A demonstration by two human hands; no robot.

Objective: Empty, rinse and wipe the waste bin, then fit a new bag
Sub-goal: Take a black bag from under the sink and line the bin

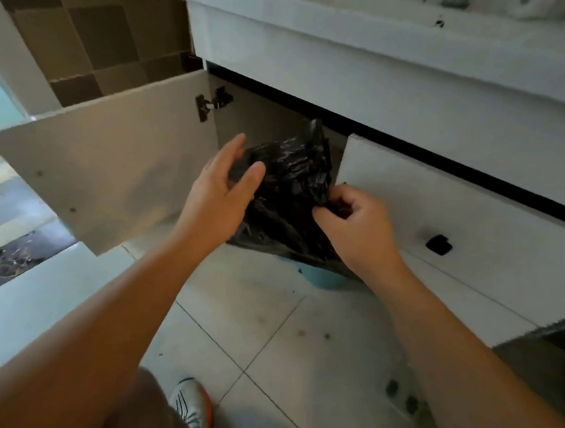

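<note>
A black bag is being held over a blue bin on the floor, in front of the open cabinet door. Its edge is being pinched in the right hand; the left hand is being kept wide open beside it. A shoe is being shown below.

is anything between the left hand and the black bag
Nothing visible does. The left hand hovers open right beside the black bin bag, which the right hand already pinches. The open cabinet door stands off to the left.
</note>
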